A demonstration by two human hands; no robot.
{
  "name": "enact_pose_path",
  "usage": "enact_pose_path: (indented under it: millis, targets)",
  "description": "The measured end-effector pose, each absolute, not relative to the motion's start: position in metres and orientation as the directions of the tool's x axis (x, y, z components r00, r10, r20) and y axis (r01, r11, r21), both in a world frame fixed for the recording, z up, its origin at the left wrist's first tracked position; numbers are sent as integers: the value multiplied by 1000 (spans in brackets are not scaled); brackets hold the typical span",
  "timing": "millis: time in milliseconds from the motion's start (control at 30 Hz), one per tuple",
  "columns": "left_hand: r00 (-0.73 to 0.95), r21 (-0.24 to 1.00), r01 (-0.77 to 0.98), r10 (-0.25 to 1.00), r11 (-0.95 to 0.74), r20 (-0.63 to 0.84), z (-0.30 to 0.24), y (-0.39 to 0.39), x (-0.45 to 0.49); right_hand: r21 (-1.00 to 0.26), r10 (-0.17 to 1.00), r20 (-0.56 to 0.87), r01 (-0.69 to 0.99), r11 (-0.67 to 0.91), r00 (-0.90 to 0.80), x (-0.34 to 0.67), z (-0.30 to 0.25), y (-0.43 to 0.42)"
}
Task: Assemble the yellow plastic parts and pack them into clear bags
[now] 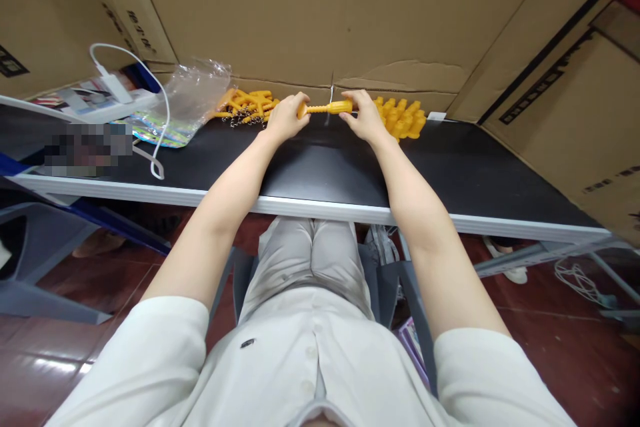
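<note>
Both hands hold one long yellow plastic piece level above the black tabletop, near its far edge. My left hand is closed round the piece's left end. My right hand pinches its thicker right end. Left of my left hand lies a heap of yellow plastic parts with small metal chains. A second pile of yellow parts sits just behind my right hand.
Cardboard sheets wall the table's back and right side. At the left lie a crumpled clear plastic bag, a white charger with cable and printed packets. Grey chairs and cables are on the red floor below.
</note>
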State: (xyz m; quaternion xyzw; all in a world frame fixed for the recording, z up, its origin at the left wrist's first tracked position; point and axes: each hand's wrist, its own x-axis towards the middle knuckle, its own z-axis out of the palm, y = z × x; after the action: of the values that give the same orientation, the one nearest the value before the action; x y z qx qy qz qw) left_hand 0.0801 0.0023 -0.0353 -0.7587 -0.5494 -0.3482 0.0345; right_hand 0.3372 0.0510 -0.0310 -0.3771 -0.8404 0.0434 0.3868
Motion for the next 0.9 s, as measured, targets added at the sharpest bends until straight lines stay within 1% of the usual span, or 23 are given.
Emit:
enact_pose_path:
  millis: [67,167,333,433,567,700,900]
  targets:
    - [164,334,845,797,-417,581,-37,4,79,-421,692,594,576,701,-409,339,-31,55]
    - [157,338,849,805,-406,573,-38,7,78,-518,735,547,529,673,-400,341,-29,55]
    - [158,332,852,804,-405,574,-37,11,74,-659,777,517,412,629,-360,342,-18,43]
    - [174,341,827,780,-447,602,-37,14,70,-745,831,460,375,552,-312,342,-9,28]
    - [174,330,823,758,-462,628,-38,16,69,-852,915,323,347,393,-243,336,0,8]
    - [163,331,832,766,-445,621,-39,18,70,-911,955,232,302,280,-186,328,1,3]
    - [150,350,829,776,-436,613,-38,15,72,-929,937,251,213,304,-241,334,1,5]
